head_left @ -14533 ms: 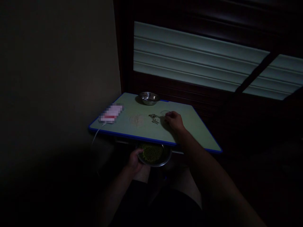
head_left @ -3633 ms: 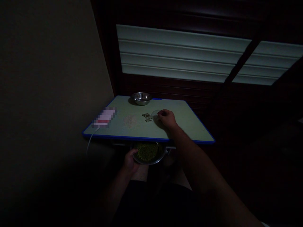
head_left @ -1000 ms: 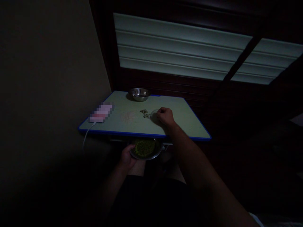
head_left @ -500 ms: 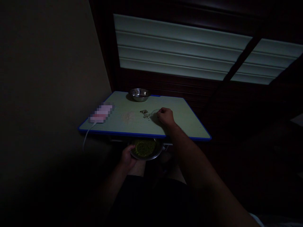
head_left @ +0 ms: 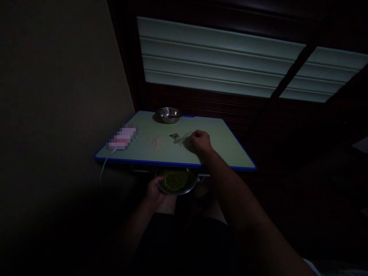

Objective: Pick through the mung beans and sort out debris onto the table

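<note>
Under the table's front edge, my left hand (head_left: pixel 155 189) grips the left rim of a metal bowl (head_left: pixel 188 190), thumb over the edge. Small green beans (head_left: pixel 175 180), like mung beans, fill its bottom. Over the tabletop my right hand (head_left: pixel 200 141) is closed, fingers pinched at a clear piece with a curved edge (head_left: pixel 186 136); its full shape is hidden in the dim light. Just left of that piece lies a scatter of dark beans (head_left: pixel 175 138). Farther left is a patch of pale small grains (head_left: pixel 154 143).
The pale table (head_left: pixel 227 153) has a blue rim. A second metal bowl (head_left: pixel 169 115) stands at its back edge. On the left lies a blurred-out phone-like object (head_left: pixel 123 138) with a white cable (head_left: pixel 104 165). A wall rises left, dark slatted panels behind.
Both hands stay almost where they were. The bowl of beans remains in my left hand, and the view has shifted very slightly.
</note>
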The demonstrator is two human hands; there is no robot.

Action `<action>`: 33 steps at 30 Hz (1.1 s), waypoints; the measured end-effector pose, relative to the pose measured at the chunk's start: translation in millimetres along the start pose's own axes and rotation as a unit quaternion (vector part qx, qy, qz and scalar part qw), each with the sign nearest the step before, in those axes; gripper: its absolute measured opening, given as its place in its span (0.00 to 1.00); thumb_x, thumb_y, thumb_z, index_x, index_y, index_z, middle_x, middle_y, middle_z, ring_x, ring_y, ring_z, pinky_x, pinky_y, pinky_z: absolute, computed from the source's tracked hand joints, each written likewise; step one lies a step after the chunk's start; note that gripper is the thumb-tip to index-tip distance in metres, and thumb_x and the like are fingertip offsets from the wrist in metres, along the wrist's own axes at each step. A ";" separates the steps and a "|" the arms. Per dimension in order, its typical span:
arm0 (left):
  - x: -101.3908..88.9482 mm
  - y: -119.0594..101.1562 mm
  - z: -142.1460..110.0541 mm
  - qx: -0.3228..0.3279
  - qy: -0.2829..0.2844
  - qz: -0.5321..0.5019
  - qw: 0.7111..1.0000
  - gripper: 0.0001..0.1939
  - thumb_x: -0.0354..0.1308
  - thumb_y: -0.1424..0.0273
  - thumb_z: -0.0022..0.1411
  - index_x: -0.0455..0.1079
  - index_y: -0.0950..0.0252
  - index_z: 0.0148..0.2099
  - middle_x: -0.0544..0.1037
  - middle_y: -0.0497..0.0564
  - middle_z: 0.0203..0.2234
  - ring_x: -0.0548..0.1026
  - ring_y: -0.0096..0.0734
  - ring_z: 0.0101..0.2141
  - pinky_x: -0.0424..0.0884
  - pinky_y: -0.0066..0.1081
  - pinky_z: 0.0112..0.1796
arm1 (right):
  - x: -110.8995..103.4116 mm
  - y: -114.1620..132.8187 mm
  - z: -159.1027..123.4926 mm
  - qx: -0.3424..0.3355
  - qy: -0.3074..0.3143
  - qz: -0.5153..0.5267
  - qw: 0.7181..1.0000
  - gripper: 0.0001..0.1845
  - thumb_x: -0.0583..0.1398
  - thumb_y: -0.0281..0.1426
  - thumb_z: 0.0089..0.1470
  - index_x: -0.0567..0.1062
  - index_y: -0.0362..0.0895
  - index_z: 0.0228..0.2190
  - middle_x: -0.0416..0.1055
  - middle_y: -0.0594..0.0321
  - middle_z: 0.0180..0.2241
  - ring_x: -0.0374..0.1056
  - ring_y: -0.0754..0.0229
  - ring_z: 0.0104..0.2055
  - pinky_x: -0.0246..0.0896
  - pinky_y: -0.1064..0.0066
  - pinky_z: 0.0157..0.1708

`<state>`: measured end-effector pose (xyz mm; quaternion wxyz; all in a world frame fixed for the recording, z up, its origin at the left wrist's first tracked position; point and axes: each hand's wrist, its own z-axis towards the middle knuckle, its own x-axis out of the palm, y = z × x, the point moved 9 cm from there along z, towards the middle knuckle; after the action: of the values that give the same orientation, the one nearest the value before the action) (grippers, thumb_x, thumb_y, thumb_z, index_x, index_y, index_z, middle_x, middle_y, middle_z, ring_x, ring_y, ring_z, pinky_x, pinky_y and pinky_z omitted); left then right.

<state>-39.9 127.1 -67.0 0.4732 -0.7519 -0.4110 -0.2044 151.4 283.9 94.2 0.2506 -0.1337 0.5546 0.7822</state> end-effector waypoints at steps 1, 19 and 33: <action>-0.1 0.3 0.0 -0.002 0.000 -0.002 1.000 0.17 0.55 0.78 0.48 0.77 0.70 0.40 0.83 0.57 0.28 0.81 0.48 0.38 0.76 0.47 0.45 | -0.1 -0.1 0.1 -0.001 -0.002 0.002 1.000 0.07 0.55 0.34 0.40 0.70 0.43 0.20 0.65 0.67 0.19 0.60 0.63 0.25 0.53 0.72 0.26; 0.5 1.6 -0.7 -0.013 0.009 -0.020 1.000 0.21 0.56 0.78 0.47 0.77 0.69 0.45 0.83 0.57 0.31 0.80 0.50 0.41 0.75 0.49 0.45 | 7.2 -3.2 0.7 -0.002 0.027 0.021 0.999 0.07 0.55 0.34 0.39 0.70 0.44 0.20 0.65 0.67 0.18 0.60 0.63 0.24 0.53 0.73 0.25; 0.3 0.5 -0.4 -0.005 0.006 -0.012 1.000 0.21 0.55 0.78 0.47 0.77 0.70 0.45 0.83 0.58 0.31 0.80 0.52 0.41 0.75 0.50 0.46 | 6.9 -0.7 1.6 -0.016 0.023 0.014 1.000 0.08 0.55 0.35 0.41 0.71 0.44 0.21 0.66 0.66 0.19 0.62 0.62 0.26 0.56 0.73 0.27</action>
<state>-39.3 126.7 -67.0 0.4693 -0.7480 -0.4164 -0.2164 146.0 287.3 90.8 0.2245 -0.1475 0.5490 0.7915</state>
